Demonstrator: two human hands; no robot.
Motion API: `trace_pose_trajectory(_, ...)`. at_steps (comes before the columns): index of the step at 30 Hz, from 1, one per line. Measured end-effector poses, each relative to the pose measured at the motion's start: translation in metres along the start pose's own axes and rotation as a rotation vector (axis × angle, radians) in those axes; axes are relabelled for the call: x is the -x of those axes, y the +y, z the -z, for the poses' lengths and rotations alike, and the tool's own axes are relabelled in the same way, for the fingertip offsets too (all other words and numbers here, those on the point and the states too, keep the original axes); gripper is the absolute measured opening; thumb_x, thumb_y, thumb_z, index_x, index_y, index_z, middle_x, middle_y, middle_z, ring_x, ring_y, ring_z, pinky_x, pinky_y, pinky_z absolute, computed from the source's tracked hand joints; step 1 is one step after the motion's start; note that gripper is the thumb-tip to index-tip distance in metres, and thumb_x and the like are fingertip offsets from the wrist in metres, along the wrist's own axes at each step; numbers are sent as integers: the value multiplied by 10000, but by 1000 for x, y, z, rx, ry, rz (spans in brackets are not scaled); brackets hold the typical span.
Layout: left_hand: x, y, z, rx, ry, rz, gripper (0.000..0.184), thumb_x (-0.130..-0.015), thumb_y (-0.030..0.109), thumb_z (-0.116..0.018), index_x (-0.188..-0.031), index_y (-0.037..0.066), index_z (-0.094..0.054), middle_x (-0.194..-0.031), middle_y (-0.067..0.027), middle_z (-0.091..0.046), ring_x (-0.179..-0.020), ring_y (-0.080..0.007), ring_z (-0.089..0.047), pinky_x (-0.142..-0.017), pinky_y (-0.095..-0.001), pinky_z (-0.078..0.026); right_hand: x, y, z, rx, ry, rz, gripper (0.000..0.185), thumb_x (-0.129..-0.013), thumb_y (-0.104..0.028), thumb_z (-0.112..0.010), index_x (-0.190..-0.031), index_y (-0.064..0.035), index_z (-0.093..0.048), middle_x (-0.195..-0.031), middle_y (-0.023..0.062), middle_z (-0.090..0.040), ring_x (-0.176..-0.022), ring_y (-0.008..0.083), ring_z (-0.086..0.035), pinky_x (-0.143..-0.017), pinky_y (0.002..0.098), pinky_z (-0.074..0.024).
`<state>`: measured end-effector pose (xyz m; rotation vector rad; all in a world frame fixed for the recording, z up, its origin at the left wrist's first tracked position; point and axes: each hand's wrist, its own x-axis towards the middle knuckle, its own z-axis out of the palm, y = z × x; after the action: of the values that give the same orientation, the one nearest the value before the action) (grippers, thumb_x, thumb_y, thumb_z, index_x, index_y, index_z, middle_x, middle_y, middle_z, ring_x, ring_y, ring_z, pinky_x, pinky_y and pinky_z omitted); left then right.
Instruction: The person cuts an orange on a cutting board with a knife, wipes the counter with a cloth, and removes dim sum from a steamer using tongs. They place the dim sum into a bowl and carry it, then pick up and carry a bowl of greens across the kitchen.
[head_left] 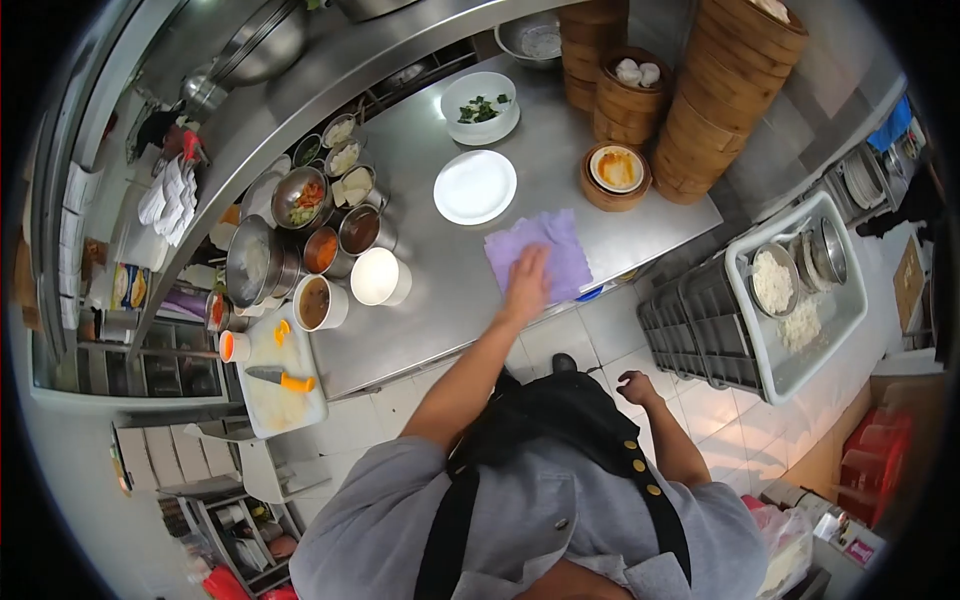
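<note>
My left hand lies flat on a purple cloth, which is spread on the steel counter near its front edge. The fingers are stretched forward and pressed on the cloth, not visibly gripping it. My right hand hangs beside my apron, off the counter, with fingers loosely bent, apart and holding nothing. Just behind the cloth sits a white plate. A small bamboo steamer holding a dish with orange residue stands to the cloth's right rear.
Left are sauce tubs, ingredient bowls and a cutting board with an orange-handled knife. A bowl of greens stands behind the plate. Tall steamer stacks rise back right. A grey bin stands right.
</note>
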<state>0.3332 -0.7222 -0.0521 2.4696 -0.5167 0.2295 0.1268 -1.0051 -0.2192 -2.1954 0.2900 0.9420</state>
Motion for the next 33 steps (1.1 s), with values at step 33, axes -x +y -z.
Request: trace_pose_trajectory(33, 275, -178, 218, -468, 146, 749, 564, -778, 270, -551, -1318, 168, -425, -1401, -151, -321, -1334, -395, -223, -1047, -592, -204, 27, -88, 41, -207, -209, -3, 226, -767, -185, -643, -937, -38, -672, -697, 81, -632, -656, 158, -615, -611, 338, -486)
